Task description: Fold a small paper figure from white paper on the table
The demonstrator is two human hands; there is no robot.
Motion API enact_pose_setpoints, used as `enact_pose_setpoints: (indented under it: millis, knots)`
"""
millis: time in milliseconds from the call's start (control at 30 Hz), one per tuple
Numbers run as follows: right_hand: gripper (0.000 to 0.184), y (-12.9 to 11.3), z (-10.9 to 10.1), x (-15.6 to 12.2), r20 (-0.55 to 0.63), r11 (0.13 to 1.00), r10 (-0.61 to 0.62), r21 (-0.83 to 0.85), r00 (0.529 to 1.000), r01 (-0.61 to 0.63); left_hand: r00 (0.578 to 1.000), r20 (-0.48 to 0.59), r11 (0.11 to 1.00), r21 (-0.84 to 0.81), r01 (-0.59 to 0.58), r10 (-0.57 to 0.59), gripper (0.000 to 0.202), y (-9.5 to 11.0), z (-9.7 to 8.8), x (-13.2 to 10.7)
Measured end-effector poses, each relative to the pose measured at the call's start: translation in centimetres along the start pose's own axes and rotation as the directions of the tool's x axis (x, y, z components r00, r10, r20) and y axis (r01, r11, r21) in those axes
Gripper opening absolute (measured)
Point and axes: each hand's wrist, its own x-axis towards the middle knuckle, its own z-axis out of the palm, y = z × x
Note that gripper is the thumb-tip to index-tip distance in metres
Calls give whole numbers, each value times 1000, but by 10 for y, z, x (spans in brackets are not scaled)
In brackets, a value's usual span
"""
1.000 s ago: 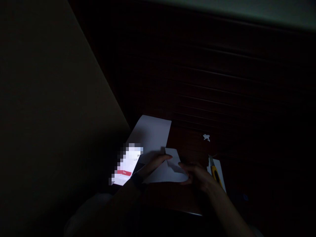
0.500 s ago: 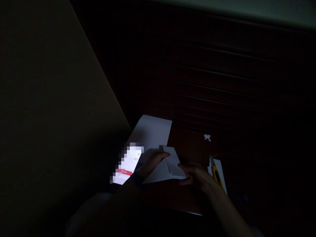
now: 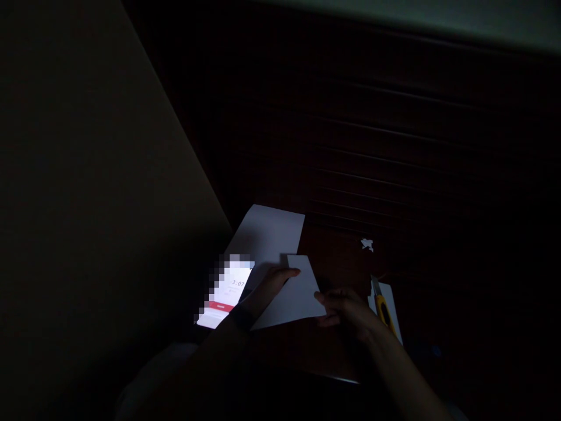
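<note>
1. Paper (image 3: 284, 303), white and narrower at its far end, is held between 2 bare hands over the near middle of a dark wooden table (image 3: 331, 248).

2. Left hand (image 3: 270, 285), with a dark band (image 3: 242, 317) at the wrist, reaches in from the near left, a digit laid across the paper's upper face; its other fingers are lost in the gloom, and whether it pinches or merely presses cannot be told.

3. Right hand (image 3: 348, 307) pinches the paper at its near right corner, fingers bent.

4. Phone (image 3: 225, 292), its screen lit, glows just left of the left wrist, showing 3:07 above a red bar; blocky pixels cover its left and far edges.

5. Flat sheet (image 3: 269, 234), also white, lies at the far left, partly hidden behind the left hand and the held paper.

6. Cutter (image 3: 384, 313), yellow with its blade toward the far side, rests on a white strip (image 3: 393, 304) to the right of the right hand.

7. Scraps (image 3: 367, 245) of white lie in a small cluster at the far right, beyond the cutter.
</note>
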Motion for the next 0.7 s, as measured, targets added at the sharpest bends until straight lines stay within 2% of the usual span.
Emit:
enact_pose_setpoints:
  millis: [133, 400, 600, 700]
  knots:
    - [33, 0, 0, 0, 14, 1000, -12, -20, 1000, 12, 998, 47, 999, -29, -40, 41, 25, -7, -2, 5]
    - [35, 3, -3, 3, 33, 998, -10, -55, 999, 12, 1000, 4, 999, -39, -4, 4, 28, 9, 0, -8]
    - [30, 3, -7, 4, 32, 993, -78, -91, 996, 80, 979, 174, 973, -220, -67, 107, 34, 13, 1, -18]
    - [30, 0, -5, 2, 40, 985, -109, -131, 993, 114, 973, 195, 969, -235, -73, 120, 36, 11, 2, -20]
